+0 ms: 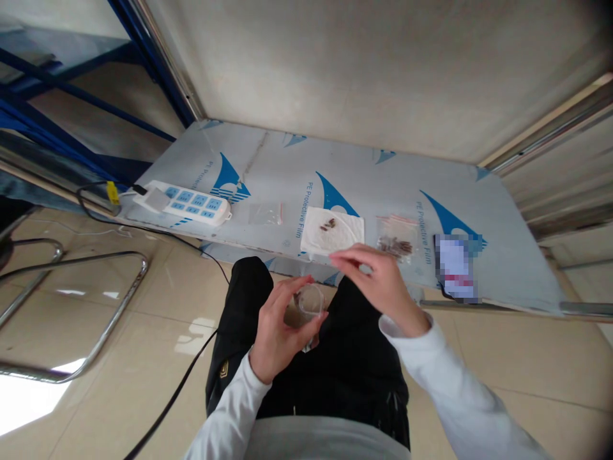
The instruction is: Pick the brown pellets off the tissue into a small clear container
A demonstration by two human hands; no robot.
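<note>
My left hand [278, 322] is closed around a small clear round plastic container [311, 300], held above my lap with its circular rim facing up. Just in front of the table edge, my right hand [380, 281] has its thumb and fingers pinched together; whatever is between them, if anything, is too small to make out. Beyond its fingertips lies a white paper napkin [313, 241] with several small brown pieces [328, 224] on it. A clear zip bag [396, 239] of thin dark brown pieces rests to the napkin's right.
The film-covered metal table [287, 166] also carries a flat clear zip bag [264, 214], a white power strip [191, 204] with a plug, and a blurred-out item [457, 268] on the right. A black cable [191, 364] crosses the floor. A chrome chair frame [119, 306] stands left.
</note>
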